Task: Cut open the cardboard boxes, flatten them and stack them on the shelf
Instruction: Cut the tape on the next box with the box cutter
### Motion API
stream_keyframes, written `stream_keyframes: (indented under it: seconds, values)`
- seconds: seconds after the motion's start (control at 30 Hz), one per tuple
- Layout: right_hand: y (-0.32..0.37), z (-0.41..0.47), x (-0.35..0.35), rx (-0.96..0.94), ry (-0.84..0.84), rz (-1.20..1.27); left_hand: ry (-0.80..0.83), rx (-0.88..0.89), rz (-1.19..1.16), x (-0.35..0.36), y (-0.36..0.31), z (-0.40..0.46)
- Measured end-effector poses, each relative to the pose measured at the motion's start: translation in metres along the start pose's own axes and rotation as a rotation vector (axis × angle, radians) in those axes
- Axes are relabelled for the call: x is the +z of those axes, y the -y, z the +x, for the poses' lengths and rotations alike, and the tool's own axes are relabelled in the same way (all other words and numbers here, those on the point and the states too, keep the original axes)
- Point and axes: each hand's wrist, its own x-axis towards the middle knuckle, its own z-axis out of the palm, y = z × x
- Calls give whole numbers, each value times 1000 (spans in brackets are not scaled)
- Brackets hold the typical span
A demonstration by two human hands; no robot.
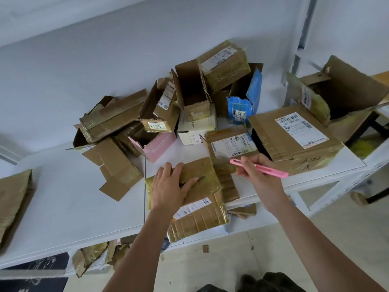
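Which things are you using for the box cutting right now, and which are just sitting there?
Using now: pink cutter in right hand; taped box under left hand.
Just sitting: pink box, blue box, white box, scraps on the floor.

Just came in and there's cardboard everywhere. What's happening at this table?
A person is breaking down used shipping boxes. Their left hand presses flat on a taped cardboard box at the near edge of the white table, while the right hand holds a pink cutter just above it. Behind lies a pile of opened boxes not yet flattened, and a large labelled box sits to the right.
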Motion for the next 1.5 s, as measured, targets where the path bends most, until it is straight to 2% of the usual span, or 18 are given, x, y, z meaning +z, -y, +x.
stream_keyframes:
  seconds: [0.23,0.73,1.07,1.4,1.5]
  values:
    - [-17,0,10,51,-23,62,-23,14,2,5,-3,-3]
    - [-37,3,18,26,-6,-56,-34,-1,-57,7,-8,-5]
    - [-21,8,3,-12,225,-219,-13,7,-25,9,-7,-5]
    - [-22,-20,-12,34,184,-205,7,-8,-12,11,-5,-4]
    - [-15,-25,-18,38,216,-203,4,-15,-17,12,-5,-4]
